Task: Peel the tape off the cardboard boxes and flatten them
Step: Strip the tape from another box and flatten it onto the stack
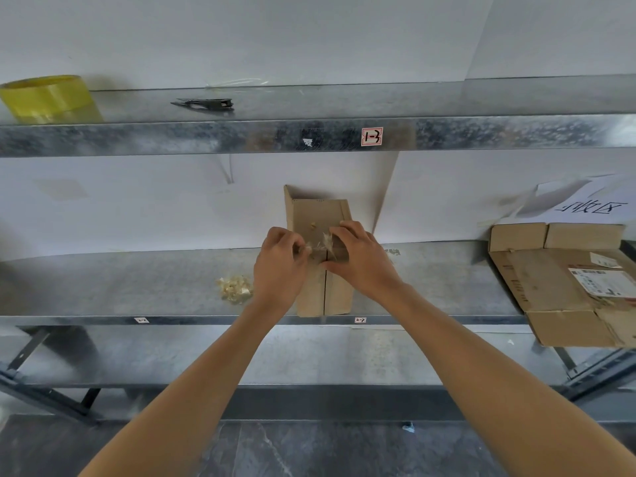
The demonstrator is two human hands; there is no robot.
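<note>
Between the grips, at the middle shelf's front edge, stands the small cardboard box, far flap upright, its inside hidden. The left grip pinches a peeling tape strip; the right grip curls over the box top. A tape wad lies just left of them. Flattened boxes overhang the edge well to the right.

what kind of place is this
Probably a storeroom or packing area: metal shelves with a numbered label, a tape roll, and flattened boxes at the right.
</note>
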